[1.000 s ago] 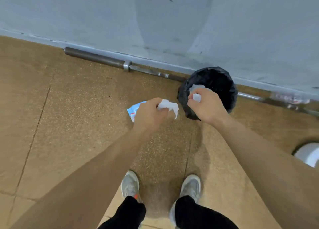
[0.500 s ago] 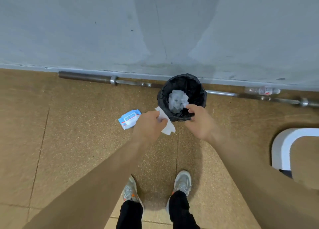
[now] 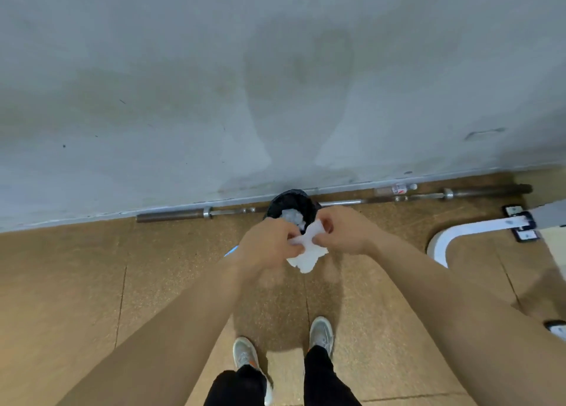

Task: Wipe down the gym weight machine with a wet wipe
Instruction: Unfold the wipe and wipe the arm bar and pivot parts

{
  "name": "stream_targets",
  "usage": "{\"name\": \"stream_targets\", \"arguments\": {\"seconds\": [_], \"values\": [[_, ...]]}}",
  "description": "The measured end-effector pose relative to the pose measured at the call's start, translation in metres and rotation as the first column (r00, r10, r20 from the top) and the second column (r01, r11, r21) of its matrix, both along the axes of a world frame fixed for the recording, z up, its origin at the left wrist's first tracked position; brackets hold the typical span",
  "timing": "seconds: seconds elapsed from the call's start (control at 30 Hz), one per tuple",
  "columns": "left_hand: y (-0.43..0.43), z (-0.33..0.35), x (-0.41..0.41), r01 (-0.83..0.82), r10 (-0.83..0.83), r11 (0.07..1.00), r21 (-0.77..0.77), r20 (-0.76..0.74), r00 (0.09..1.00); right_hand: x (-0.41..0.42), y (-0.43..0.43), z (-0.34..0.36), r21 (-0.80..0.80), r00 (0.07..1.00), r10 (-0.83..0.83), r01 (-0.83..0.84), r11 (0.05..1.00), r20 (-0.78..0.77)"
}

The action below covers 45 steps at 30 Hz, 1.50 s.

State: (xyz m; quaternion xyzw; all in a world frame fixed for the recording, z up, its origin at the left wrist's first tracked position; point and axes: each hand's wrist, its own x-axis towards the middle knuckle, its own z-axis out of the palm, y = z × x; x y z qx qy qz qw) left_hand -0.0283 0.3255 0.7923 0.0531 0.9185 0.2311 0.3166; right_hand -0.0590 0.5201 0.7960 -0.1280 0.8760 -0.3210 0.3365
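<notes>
Looking down past my forearms through the head camera, I held a thin white wet wipe [image 3: 306, 254] between both hands. It hung over the floor just in front of a small round bin with a black plastic liner [image 3: 277, 205]. My left hand [image 3: 266, 246] had its fingers curled round the wipe's near edge. My right hand [image 3: 346, 234] pinched the far edge between thumb and fingers, so neither hand was free. The sheet drooped, partly crumpled, below my fingers. I judge I held it two-handed to pull it out flat, since a bunched wipe cleans poorly.

I stood facing the bin, which held a pale crumpled wad [image 3: 291, 216], probably spent wipes. A sliver of blue packet [image 3: 230, 251] showed on the floor just past my left wrist. It was likely the wipe pack, though most of it was hidden.

A long steel barbell [image 3: 171, 215] lay along the foot of the grey wall behind the bin, with a clear plastic bottle [image 3: 398, 188] beside it. Both seemed tucked there to keep out of the way.

To my right, a white curved metal tube [image 3: 459, 231] sat on the floor, presumably the weight machine's base. It was well apart from the wipe, so by my reckoning this sheet had not yet wiped anything.
</notes>
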Motion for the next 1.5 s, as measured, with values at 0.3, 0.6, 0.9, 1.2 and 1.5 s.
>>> {"name": "stream_targets", "arguments": {"seconds": [0.3,0.6,0.9,1.2,1.5], "values": [[0.047,0.067,-0.006,-0.026,0.039,0.968,0.249,-0.048,0.998,0.039,0.083,0.082,0.078,0.907,-0.402,0.413,0.907,-0.124],[0.098,0.111,-0.055,0.072,-0.024,0.865,0.497,-0.102,0.994,0.075,0.136,0.147,0.11,0.727,-0.657,0.683,0.722,-0.199],[0.241,0.141,-0.065,0.207,-0.148,0.803,0.559,-0.149,0.978,0.133,0.225,0.177,0.067,0.47,-0.835,0.879,0.472,-0.287],[0.402,0.16,-0.051,0.364,-0.262,0.784,0.502,-0.263,0.928,0.16,0.361,0.191,-0.017,0.325,-0.901,0.939,0.344,-0.288],[0.537,0.186,-0.051,0.448,-0.315,0.729,0.518,-0.327,0.891,0.174,0.472,0.215,-0.049,0.181,-0.899,0.975,0.218,-0.398]]}}
